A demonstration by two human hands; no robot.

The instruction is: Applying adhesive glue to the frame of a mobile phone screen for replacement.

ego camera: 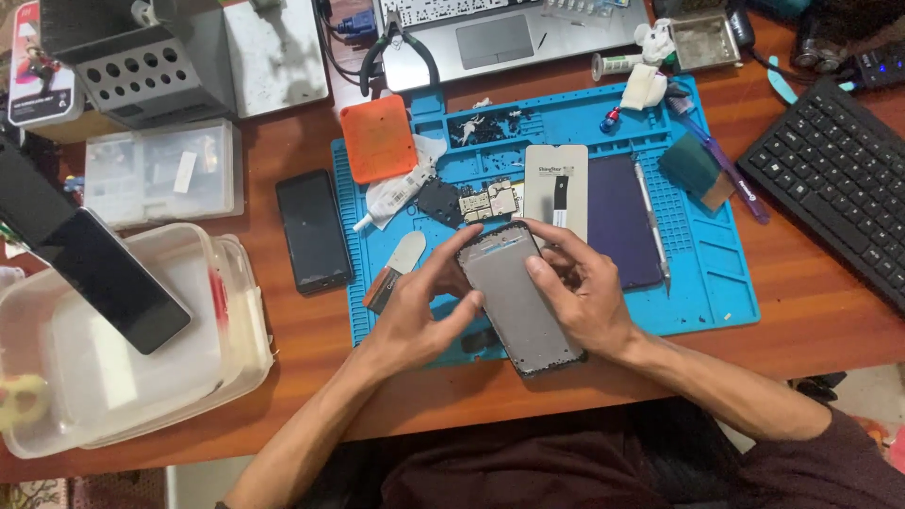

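Note:
Both hands hold a grey phone frame [514, 302] tilted over the blue repair mat [716, 273]. My left hand [415, 316] grips its left edge with the thumb near the top corner. My right hand [580, 292] lies over its right side, fingers pressing on the grey surface. Just beyond the frame on the mat lie a small circuit board [488, 201], a white-backed screen panel [556, 188] and a dark purple back cover [622, 221]. A metal spatula tool [396, 269] rests left of my left hand.
A black phone [313, 231] lies on the wooden table left of the mat, an orange pad [378, 139] above it. Clear plastic containers [123, 349] sit at left with another dark phone [113, 278] over them. A laptop [500, 38], pliers [396, 47] and black keyboard [839, 179] lie farther back.

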